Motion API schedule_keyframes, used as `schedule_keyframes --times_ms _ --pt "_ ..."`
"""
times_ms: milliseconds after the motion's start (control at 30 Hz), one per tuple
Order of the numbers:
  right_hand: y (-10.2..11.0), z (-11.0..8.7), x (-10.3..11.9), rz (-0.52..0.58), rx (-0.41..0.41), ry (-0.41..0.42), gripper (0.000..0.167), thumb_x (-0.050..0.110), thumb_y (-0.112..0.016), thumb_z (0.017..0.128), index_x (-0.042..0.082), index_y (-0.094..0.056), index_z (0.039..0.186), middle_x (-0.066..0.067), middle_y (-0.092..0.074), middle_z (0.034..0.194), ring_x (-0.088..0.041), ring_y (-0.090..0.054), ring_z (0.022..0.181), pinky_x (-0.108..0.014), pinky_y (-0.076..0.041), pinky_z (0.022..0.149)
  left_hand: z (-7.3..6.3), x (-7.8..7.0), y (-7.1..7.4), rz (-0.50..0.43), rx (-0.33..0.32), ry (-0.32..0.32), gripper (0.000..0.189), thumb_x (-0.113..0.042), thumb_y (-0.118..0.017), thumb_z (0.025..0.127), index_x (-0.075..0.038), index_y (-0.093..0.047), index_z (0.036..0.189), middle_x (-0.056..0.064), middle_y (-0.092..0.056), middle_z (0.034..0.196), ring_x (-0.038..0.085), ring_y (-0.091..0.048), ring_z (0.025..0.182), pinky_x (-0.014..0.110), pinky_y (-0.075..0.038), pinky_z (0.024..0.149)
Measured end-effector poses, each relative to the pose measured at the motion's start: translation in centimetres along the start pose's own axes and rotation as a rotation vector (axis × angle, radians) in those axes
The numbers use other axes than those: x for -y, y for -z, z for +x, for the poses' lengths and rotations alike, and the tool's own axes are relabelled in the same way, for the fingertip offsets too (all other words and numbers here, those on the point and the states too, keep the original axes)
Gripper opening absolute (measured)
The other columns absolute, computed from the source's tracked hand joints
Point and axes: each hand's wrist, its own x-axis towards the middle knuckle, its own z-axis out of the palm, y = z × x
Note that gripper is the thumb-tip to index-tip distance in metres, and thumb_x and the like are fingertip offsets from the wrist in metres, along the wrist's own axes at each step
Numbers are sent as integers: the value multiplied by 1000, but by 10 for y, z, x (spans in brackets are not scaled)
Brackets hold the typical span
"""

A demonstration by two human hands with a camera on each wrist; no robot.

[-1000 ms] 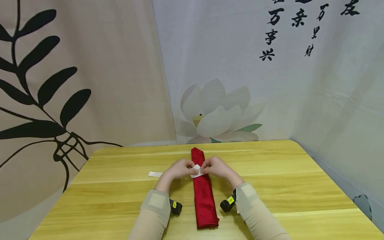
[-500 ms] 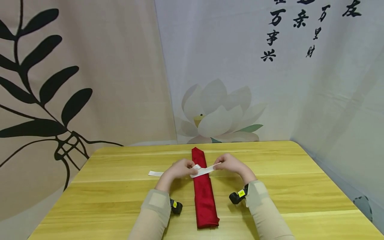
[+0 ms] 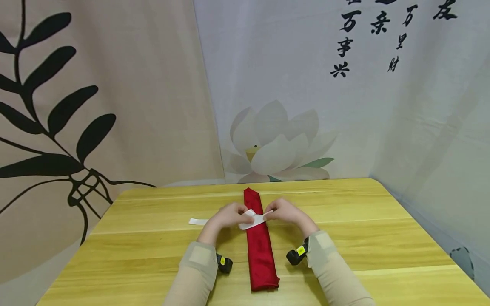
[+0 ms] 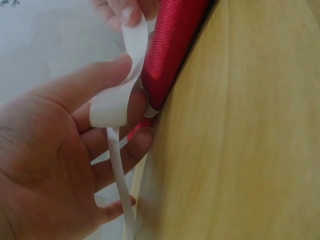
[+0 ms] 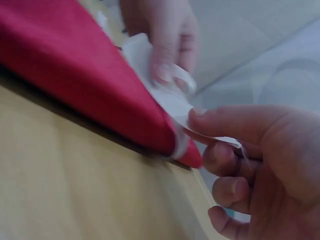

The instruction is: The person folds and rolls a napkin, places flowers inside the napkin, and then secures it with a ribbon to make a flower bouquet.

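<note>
A long, folded red cloth lies lengthwise on the table, with a white ribbon across its far part. My left hand pinches the ribbon between thumb and fingers at the cloth's left side. In the left wrist view the ribbon loops over the index finger, and a narrow length hangs below it. From the other side, my right hand pinches the ribbon near its right end. The right wrist view, somewhat blurred, shows a band of ribbon around the red cloth.
A loose ribbon tail lies on the wooden table, left of my left hand. Each wrist carries a small black camera. Behind the table's far edge hangs a printed curtain.
My right hand first drew the ribbon out to the right, away from the left hand, then came partway back left, still pinching it. My left hand has stayed nearly in place.
</note>
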Motion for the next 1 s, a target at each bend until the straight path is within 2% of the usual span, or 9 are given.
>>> schedule_keyframes --times_ms 133,267,433,667,800,1000 --pt "-12 3 6 3 -4 23 7 14 -73 84 8 -72 81 5 -59 68 -11 -45 63 -26 -39 59 1 0 0 -2 5 7 17 -25 -74 84 -9 -68 84 -2 -63 75 13 -53 67 27 -43 61" --pt "-18 5 10 30 -6 42 8 12 -72 84 7 -71 79 6 -55 64 -10 -41 59 -25 -34 55 1 0 0 3 12 4 16 -23 -75 83 -9 -67 84 -3 -61 73 13 -50 64 26 -41 57" --pt "-17 5 9 42 -2 40 10 15 -71 86 7 -71 80 5 -57 68 -11 -44 63 -26 -37 58 2 1 1 20 24 7 14 -19 -74 84 -10 -65 79 -4 -53 65 12 -42 56 25 -35 51" --pt "-7 2 1 34 -16 32 12 15 -68 88 6 -71 82 3 -62 74 -13 -50 71 -29 -44 65 3 3 -1 40 24 -1 24 -18 -74 84 -11 -56 71 -4 -42 58 12 -37 52 25 -30 50" --pt "-9 2 2 34 -10 31 10 14 -70 87 5 -72 82 3 -62 73 -12 -49 68 -28 -43 63 3 2 -2 32 19 9 18 -21 -74 84 -10 -62 76 -4 -50 62 12 -43 57 25 -35 53" --pt "-17 5 8 70 53 64 13 13 -68 88 6 -70 78 5 -56 65 -9 -42 59 -24 -37 56 3 2 -3 6 8 -1 15 -23 -75 84 -10 -69 82 -4 -62 74 13 -53 68 27 -44 63"
